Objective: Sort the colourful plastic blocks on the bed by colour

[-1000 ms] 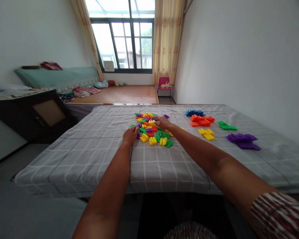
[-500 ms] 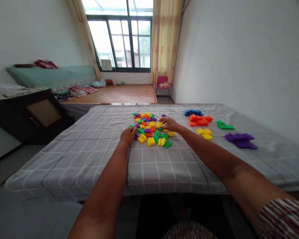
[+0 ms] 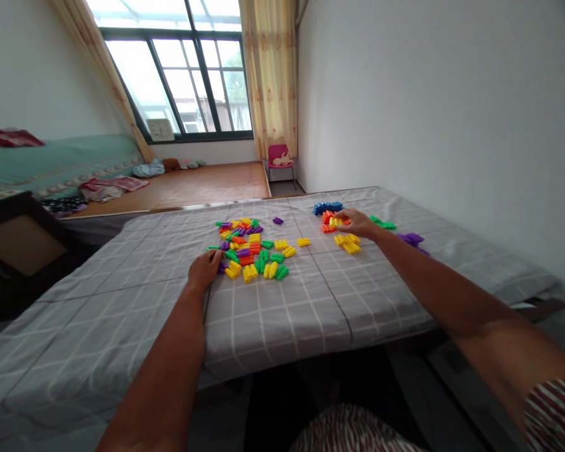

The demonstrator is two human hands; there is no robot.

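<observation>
A mixed heap of small plastic building blocks in yellow, green, orange and purple lies spread on the table. At its left edge rests my left hand, fingers curled together beside purple and green blocks; what they hold, if anything, is hidden. My right hand pinches a yellow block over the orange blocks. Just below that hand sits a group of yellow blocks. Dark blue blocks lie behind the orange ones, and green blocks and purple blocks are partly behind my right forearm.
A grey checked cloth covers the table. One yellow block and a purple block lie apart from the heap. A white wall runs along the right; a pink chair stands beyond the far edge.
My right hand has moved right from the mixed heap to above the orange blocks, with a yellow block in its fingers. My left hand stays at the heap. The view has turned right.
</observation>
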